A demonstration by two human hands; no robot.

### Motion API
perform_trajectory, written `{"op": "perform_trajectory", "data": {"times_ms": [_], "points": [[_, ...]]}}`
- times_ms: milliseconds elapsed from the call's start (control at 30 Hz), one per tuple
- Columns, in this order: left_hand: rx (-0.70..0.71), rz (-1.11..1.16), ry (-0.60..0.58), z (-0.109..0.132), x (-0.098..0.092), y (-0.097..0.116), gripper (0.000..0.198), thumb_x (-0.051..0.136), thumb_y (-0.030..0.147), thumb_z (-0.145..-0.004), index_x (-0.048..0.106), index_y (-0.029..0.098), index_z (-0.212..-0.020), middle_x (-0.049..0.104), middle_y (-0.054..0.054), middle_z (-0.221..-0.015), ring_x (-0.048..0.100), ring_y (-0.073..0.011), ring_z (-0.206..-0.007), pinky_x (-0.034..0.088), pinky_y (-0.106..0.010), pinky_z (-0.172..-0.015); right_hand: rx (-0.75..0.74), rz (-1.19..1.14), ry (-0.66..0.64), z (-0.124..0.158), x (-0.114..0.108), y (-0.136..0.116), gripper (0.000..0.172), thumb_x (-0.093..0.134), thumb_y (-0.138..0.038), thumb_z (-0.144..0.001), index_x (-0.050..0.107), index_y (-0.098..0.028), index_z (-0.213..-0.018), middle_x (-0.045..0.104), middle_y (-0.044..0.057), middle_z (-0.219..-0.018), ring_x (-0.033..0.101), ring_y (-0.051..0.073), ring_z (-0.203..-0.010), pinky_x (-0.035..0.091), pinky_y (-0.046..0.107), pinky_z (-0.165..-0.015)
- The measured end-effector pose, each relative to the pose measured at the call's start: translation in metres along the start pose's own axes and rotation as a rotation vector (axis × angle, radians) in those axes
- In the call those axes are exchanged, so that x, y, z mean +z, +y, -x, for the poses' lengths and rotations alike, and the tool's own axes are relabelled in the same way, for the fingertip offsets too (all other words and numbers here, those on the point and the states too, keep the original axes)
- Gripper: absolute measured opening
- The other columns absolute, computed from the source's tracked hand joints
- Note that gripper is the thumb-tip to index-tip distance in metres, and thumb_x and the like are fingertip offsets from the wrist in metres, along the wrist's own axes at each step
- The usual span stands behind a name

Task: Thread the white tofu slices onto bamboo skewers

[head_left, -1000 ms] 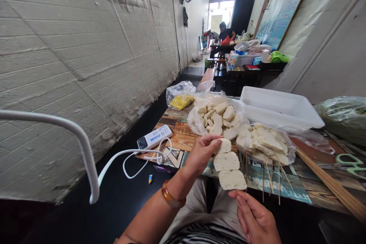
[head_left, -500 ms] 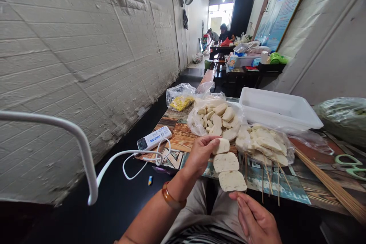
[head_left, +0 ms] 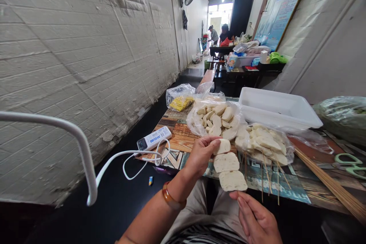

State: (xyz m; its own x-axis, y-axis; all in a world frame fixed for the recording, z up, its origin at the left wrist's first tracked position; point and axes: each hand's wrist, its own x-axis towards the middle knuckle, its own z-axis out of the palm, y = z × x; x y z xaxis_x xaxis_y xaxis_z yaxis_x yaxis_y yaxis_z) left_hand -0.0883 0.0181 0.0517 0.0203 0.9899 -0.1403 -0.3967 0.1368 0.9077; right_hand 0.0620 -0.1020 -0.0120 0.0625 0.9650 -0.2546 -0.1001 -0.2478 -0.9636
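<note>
Three pale, flat food slices (head_left: 226,162) hang in a row between my hands, over the table's near edge. My left hand (head_left: 201,154) is closed on the top slice, thumb and fingers pinching its left side. Below the lowest slice, my right hand (head_left: 253,213) is pinched shut where a skewer's end would be; the skewer itself is mostly hidden by the slices and fingers. Beyond my hands lies a plastic bag of loose pale slices (head_left: 217,119). To its right, a pile of skewered slices (head_left: 264,142) rests on plastic, its sticks (head_left: 278,187) pointing toward me.
A bundle of bamboo skewers (head_left: 328,183) and green-handled scissors (head_left: 349,162) lie at right. Behind stands a white tub (head_left: 280,108). At left are a power bank (head_left: 154,138) with a white cable (head_left: 128,153) and a bag with yellow contents (head_left: 180,103). Two people are farther back.
My hands and the slices have hardly moved. In the background, one person has gone from bending low to standing more upright.
</note>
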Motion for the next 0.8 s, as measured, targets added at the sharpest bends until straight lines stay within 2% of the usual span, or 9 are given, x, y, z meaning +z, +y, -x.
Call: {"op": "perform_trajectory", "data": {"times_ms": [333,567,700,800], "points": [[0.065,-0.074,-0.022,0.003,0.003,-0.001,0.037,0.081,0.042,-0.063,0.077,0.014,-0.086,0.071,-0.004,-0.074,0.055,-0.0115,-0.063,0.038,-0.021,-0.059,-0.030,0.021,0.010,-0.002,0.003,-0.003,0.055,0.060,-0.067,-0.078,0.071,-0.014,-0.085,0.032,-0.010,-0.039,0.026,0.006,-0.032,0.023,0.019,-0.033],[0.082,-0.065,-0.016,0.003,0.005,-0.006,0.037,0.082,0.043,-0.063,0.078,0.014,-0.086,0.073,-0.005,-0.075,0.059,-0.0136,-0.067,0.042,-0.023,-0.065,0.006,-0.053,-0.030,-0.005,0.007,0.000,0.051,0.062,-0.064,-0.079,0.067,-0.014,-0.088,0.030,-0.011,-0.040,0.020,0.005,-0.035,0.011,0.017,-0.033],[0.063,-0.020,-0.018,0.004,0.005,-0.003,0.038,0.083,0.042,-0.062,0.077,0.014,-0.087,0.073,-0.005,-0.076,0.060,-0.0137,-0.068,0.043,-0.023,-0.066,-0.018,-0.054,-0.036,-0.008,0.007,0.000,0.051,0.063,-0.064,-0.078,0.069,-0.013,-0.086,0.029,-0.012,-0.039,0.021,0.004,-0.034,0.018,0.018,-0.034],[-0.011,0.076,-0.057,0.008,0.006,0.005,0.047,0.085,0.040,-0.060,0.075,0.016,-0.099,0.073,-0.005,-0.080,0.062,-0.0134,-0.069,0.044,-0.022,-0.064,-0.059,-0.040,-0.036,-0.008,0.005,0.001,0.051,0.061,-0.063,-0.080,0.070,-0.013,-0.085,0.031,-0.011,-0.038,0.024,0.004,-0.032,0.021,0.017,-0.034]]}}
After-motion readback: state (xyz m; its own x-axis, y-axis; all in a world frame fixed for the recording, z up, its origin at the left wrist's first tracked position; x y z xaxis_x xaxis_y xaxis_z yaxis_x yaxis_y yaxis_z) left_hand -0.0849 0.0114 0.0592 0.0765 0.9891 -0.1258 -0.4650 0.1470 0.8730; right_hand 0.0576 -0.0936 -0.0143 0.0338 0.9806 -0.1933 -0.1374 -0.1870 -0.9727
